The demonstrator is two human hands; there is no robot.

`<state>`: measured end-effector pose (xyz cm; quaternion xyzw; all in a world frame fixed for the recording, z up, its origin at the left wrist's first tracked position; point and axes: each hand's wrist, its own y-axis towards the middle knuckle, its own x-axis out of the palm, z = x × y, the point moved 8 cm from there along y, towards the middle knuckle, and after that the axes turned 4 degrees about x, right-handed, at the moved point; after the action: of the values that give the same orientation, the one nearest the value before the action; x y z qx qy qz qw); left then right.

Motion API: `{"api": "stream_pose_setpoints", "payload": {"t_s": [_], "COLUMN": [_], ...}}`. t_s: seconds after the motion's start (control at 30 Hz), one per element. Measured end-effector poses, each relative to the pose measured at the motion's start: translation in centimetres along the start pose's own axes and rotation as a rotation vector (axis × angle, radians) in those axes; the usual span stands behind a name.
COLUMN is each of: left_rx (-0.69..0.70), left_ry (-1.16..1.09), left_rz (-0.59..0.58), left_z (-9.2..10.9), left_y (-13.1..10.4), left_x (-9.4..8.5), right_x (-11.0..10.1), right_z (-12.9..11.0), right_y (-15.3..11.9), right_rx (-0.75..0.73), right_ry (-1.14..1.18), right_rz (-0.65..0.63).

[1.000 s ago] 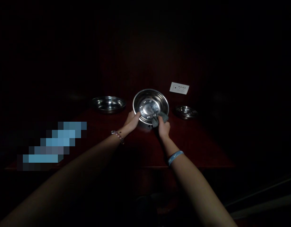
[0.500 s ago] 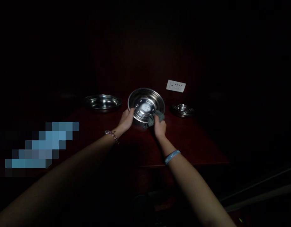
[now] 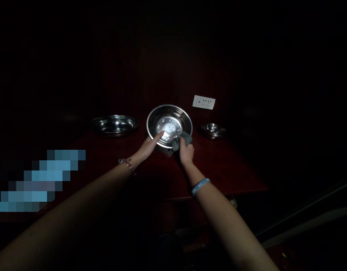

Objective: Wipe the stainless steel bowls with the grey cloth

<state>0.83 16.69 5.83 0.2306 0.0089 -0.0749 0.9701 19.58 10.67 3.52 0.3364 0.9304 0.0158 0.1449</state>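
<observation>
A shiny steel bowl [image 3: 169,119] is tilted up so that its inside faces me. My left hand [image 3: 148,146] grips its lower left rim, the thumb lying over the edge on the inner wall and the other fingers hidden behind. At the lower right rim my right hand [image 3: 186,151] is closed on a grey cloth [image 3: 187,137], which folds over the edge of the bowl. Bright round reflections show on the bowl's bottom.
On the dark red table [image 3: 218,165], a wide steel bowl [image 3: 115,130] stands at the left and smaller steel bowls [image 3: 213,130], seemingly stacked, at the right. A white socket plate [image 3: 203,102] is on the back wall. A blurred-out blue patch [image 3: 43,180] lies at the left.
My left thumb reaches farther over the rim into the bowl. The whole view has shifted slightly, with everything a little further left. The cloth stays at the lower right rim.
</observation>
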Motion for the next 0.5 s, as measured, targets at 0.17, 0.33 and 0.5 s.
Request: {"api": "stream_pose_setpoints", "payload": {"t_s": [0.17, 0.33, 0.5], "left_rx": [-0.084, -0.11, -0.108], "left_ry": [0.008, 0.033, 0.013], "left_rz": [0.09, 0.164, 0.166], "left_z": [-2.4, -3.6, -3.5], "left_y": [1.1, 1.9, 2.1], "left_x": [-1.6, -2.9, -2.9], "right_x": [0.1, 0.2, 0.3], "right_z": [-0.2, -0.4, -0.6], "right_y": [-0.5, -0.9, -1.0], "right_rx": [0.012, 0.016, 0.015], "right_ry": [-0.022, -0.072, -0.065], "right_rz": [-0.028, -0.05, -0.07]}}
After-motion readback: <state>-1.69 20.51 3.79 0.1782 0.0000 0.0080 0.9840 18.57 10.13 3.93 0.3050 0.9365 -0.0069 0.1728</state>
